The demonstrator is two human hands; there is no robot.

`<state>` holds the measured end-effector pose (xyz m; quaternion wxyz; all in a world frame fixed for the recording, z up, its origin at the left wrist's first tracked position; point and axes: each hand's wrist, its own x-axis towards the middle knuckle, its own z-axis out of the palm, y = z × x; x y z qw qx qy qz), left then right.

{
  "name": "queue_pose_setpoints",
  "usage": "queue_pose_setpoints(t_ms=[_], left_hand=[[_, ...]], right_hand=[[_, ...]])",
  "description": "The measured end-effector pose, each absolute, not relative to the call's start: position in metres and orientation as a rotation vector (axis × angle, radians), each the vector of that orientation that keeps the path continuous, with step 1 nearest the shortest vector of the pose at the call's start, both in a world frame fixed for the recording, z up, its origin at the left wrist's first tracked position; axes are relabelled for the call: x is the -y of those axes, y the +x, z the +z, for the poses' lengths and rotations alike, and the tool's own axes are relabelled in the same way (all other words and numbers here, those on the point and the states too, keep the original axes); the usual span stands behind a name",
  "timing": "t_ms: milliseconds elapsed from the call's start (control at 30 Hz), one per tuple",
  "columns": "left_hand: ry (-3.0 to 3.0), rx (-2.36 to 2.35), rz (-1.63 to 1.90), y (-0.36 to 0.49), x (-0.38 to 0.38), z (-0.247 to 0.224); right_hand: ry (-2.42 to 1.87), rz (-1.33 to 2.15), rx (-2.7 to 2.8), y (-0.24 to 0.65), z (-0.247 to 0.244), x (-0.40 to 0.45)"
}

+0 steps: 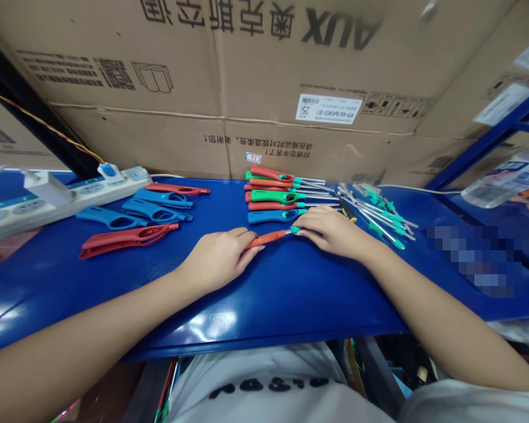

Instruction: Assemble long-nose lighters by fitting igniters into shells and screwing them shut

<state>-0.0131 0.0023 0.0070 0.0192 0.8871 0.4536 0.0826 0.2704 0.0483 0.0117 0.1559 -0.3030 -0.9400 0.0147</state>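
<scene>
My left hand is closed round an orange lighter handle, whose front end points right. In my right hand is a metal lighter tube with a green collar; the collar sits close to the handle's front end, and my fingers hide most of the tube. Just beyond my hands lies a stack of lighters with red, green and blue handles and metal tubes. Right of it is a loose pile of metal tubes with green collars. Bare red and blue handles lie at the left.
A white power strip with a plugged-in charger runs along the left. Behind the blue table stands a big cardboard box. A clear plastic bottle lies at the right, near a blue metal frame.
</scene>
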Motion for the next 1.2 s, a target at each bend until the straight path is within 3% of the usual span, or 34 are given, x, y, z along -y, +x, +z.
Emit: queue_pose_setpoints(t_ms=[1200], left_hand=[[2.636, -1.330, 0.347, -0.007, 0.008, 0.006]], right_hand=[[-0.596, -0.125, 2.652, 0.249, -0.002, -0.035]])
